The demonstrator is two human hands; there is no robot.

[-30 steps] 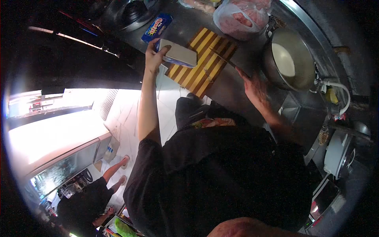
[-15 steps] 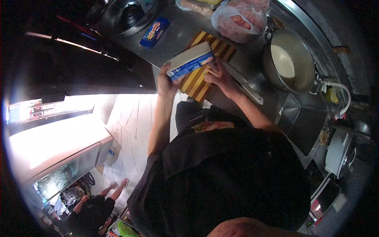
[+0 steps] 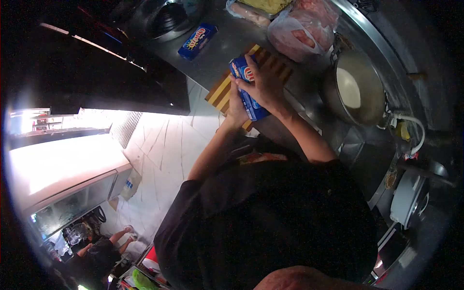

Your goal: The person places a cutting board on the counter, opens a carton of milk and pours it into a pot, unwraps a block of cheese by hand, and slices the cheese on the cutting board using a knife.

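Note:
A blue printed box (image 3: 254, 110) with white and red-orange lettering is held between both hands over a striped wooden cutting board (image 3: 221, 94). My left hand (image 3: 237, 110) grips it from the near left side. Across its upper face lies my right hand (image 3: 266, 88), fingers bent round it and covering part of the print. A second blue box (image 3: 197, 41) with similar lettering lies on the metal counter, beyond the board. Most of the knife beside the board is hidden by my right forearm.
To the right stands a large metal pot (image 3: 360, 87) with pale contents. A plastic bag of pinkish meat (image 3: 304, 31) and a tray of yellowish food (image 3: 268, 5) are at the back. A sink (image 3: 355, 157) is at right; another person (image 3: 99, 256) is at lower left.
The box has been turned: its pale plain side faced up before, and now its blue lettered face shows. My right hand has moved onto it, and both hands are closer together.

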